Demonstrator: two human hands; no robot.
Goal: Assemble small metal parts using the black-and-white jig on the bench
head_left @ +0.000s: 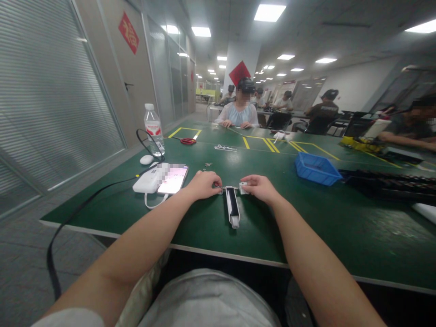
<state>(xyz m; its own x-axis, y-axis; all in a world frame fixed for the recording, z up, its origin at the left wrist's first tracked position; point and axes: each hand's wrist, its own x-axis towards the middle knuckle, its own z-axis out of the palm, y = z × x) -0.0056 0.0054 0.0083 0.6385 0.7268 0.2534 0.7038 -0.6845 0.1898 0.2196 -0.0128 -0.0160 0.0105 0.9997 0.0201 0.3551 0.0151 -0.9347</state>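
A long white plastic housing (pixel 237 213) with a dark strip along its middle lies on the green table, its narrow end toward me. At its far left corner, my left hand (pixel 208 185) pinches something small that its fingertips mostly cover. On the other side, my right hand (pixel 259 187) grips a small white block-shaped piece (pixel 243 188) between thumb and fingers, just beside the housing's far end. Whether either piece is joined to the housing is too small to tell.
To the left are a white power bank (pixel 145 182), a lit phone (pixel 174 178), a white mouse-like object (pixel 146 160) and a water bottle (pixel 154 129). A blue bin (pixel 316 169) stands right. Red-handled scissors (pixel 188 141) and small rings (pixel 208 164) lie farther back. A person (pixel 240 111) sits opposite.
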